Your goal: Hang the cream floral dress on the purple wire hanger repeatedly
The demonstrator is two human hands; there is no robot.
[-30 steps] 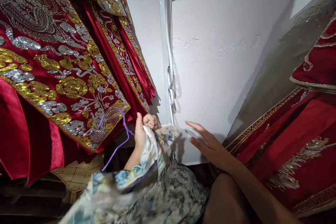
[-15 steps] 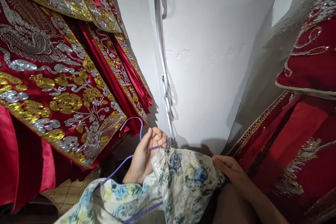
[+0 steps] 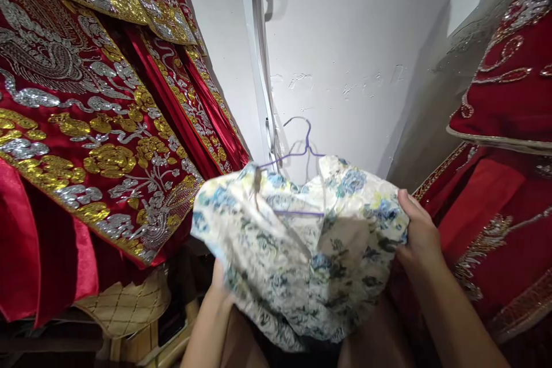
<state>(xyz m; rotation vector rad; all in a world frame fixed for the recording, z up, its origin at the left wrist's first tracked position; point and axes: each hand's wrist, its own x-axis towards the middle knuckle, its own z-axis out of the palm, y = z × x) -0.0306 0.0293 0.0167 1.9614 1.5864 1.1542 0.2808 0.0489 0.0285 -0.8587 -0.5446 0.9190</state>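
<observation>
A white shirt with blue and yellow flowers is spread out in front of me on a purple hanger. The hanger's hook sticks up above the V-shaped neckline, and its lower bar shows inside the collar. My right hand pinches the shirt's right edge, thumb in front. On the other side, my left hand reaches up behind the lower left of the shirt; cloth hides its fingers, so their grip does not show.
Red garments with gold and silver embroidery hang at the left. Another beaded red garment hangs at the right. Ahead is a white wall beside a narrow metal upright. A quilted tan seat stands low at left.
The shirt and hanger have swung up and to the right, now spread and facing me. My left hand has left the hanger near the collar and gone behind the cloth. My right hand has risen.
</observation>
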